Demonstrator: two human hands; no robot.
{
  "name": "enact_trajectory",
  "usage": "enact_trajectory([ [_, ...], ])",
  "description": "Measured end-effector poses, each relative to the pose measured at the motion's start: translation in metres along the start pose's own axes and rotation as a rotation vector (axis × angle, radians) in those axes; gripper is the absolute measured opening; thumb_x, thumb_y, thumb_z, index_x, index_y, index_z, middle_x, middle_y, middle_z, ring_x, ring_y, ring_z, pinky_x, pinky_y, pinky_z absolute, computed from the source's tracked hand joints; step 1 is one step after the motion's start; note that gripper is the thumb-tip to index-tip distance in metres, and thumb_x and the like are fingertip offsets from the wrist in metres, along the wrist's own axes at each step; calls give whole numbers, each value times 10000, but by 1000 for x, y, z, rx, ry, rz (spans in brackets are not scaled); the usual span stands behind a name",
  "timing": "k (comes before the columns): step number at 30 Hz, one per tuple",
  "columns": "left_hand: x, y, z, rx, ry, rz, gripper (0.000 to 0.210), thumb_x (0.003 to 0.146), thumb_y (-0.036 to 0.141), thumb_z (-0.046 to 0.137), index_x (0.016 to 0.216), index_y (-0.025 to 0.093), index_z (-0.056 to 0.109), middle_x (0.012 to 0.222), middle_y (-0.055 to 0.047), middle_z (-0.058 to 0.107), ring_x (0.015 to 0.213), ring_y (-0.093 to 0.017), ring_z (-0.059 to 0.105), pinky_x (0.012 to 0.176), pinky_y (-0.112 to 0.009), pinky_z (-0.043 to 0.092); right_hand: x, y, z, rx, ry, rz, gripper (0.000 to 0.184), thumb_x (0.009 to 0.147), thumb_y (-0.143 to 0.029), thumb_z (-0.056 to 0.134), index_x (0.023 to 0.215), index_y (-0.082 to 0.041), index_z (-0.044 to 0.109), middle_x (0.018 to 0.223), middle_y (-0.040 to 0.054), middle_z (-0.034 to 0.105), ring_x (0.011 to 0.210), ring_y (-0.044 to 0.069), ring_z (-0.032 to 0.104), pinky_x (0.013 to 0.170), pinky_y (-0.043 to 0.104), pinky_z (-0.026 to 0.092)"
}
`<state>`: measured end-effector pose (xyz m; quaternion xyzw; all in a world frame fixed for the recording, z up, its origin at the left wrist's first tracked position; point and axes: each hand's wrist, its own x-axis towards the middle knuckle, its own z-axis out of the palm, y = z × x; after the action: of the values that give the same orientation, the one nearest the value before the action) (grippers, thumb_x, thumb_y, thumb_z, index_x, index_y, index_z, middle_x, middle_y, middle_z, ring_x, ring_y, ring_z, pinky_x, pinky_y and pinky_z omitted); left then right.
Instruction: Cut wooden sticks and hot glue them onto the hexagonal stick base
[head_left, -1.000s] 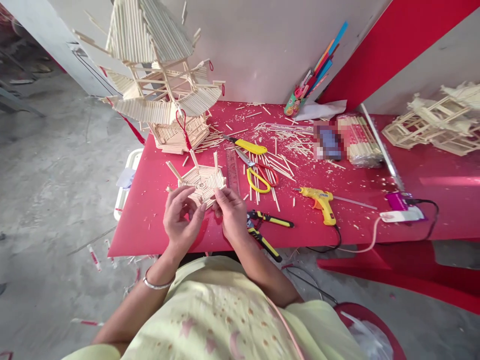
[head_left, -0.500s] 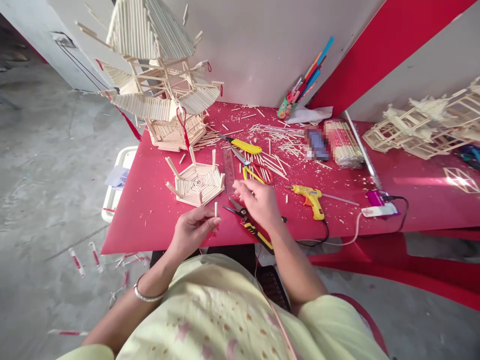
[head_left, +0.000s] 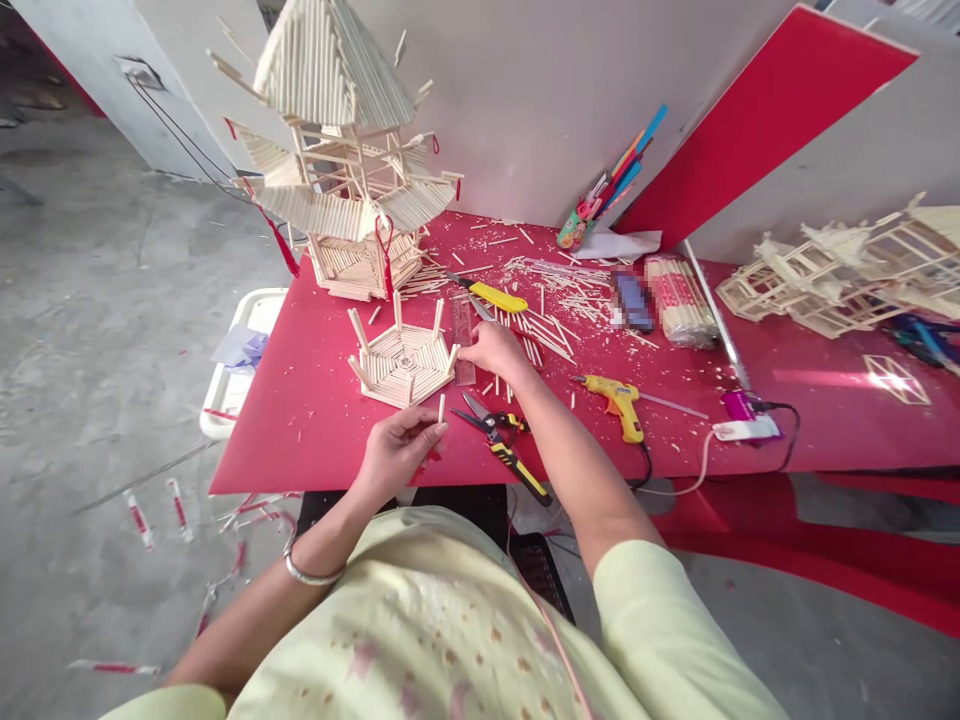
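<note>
Head view: hexagonal stick base point(head_left: 406, 366) on red table point(head_left: 277, 430). Nearer me than the base, my left hand point(head_left: 397, 452) pinches a short stick point(head_left: 442, 406). My right hand point(head_left: 495, 350): at the base's right edge; finger grip cannot be told.

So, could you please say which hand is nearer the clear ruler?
Right. The right hand is at the clear ruler; the left hand, holding a short stick, is farther off, lower in view.

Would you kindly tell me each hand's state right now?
Left hand: closed, holding a short stick.
Right hand: near the ruler; its grip cannot be told.
</note>
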<state>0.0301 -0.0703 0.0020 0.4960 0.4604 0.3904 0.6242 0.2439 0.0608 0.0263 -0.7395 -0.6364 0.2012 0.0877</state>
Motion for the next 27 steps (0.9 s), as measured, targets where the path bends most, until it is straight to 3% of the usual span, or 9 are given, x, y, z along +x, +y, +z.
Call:
enact_trajectory([
  [3, 3, -2, 3, -38, -2, -11, 369, 805, 491, 827, 882, 147, 719, 647, -27, 708, 467, -109, 605, 454, -212, 497, -4, 16, -5, 243, -14, -9, 251, 797, -402, 826, 751, -170, 743, 761, 78, 769, 725, 190, 695, 667, 273, 477],
  [6, 5, -3, 7, -90, -48, -59, 390, 794, 503, 834, 871, 139, 718, 644, -33, 708, 445, -109, 587, 426, -221, 491, -14, 32, -9, 600, -65, 41, 258, 809, -351, 825, 672, -162, 714, 523, 0, 642, 480, 97, 538, 504, 217, 379],
  [9, 8, -3, 13, -144, -76, -106, 423, 771, 534, 842, 853, 137, 720, 627, -34, 700, 433, -124, 591, 403, -235, 495, -35, 40, -13, 796, -156, 78, 300, 759, -410, 870, 708, -159, 712, 491, -35, 598, 402, 63, 448, 399, 180, 306],
  [13, 13, 1, 21, -171, -115, -132, 419, 765, 527, 852, 876, 138, 742, 638, -38, 717, 441, -133, 616, 419, -245, 525, -77, 36, -17, 1025, -192, -19, 407, 725, -542, 881, 801, -180, 711, 526, -47, 612, 417, 72, 501, 372, 158, 361],
  [19, 19, 8, 29, -204, -169, -180, 458, 724, 532, 880, 875, 122, 743, 677, -80, 756, 517, -191, 701, 472, -290, 600, -116, 24, -14, 1059, 25, -65, 426, 785, -618, 811, 828, -209, 698, 563, -36, 644, 443, 94, 558, 395, 173, 426],
  [27, 22, 6, 31, -221, -191, -226, 503, 702, 524, 903, 923, 98, 754, 678, -101, 767, 533, -214, 727, 509, -315, 636, -129, 25, -5, 987, 100, -109, 375, 881, -604, 723, 858, -231, 692, 559, -42, 618, 464, 108, 563, 458, 208, 470],
])
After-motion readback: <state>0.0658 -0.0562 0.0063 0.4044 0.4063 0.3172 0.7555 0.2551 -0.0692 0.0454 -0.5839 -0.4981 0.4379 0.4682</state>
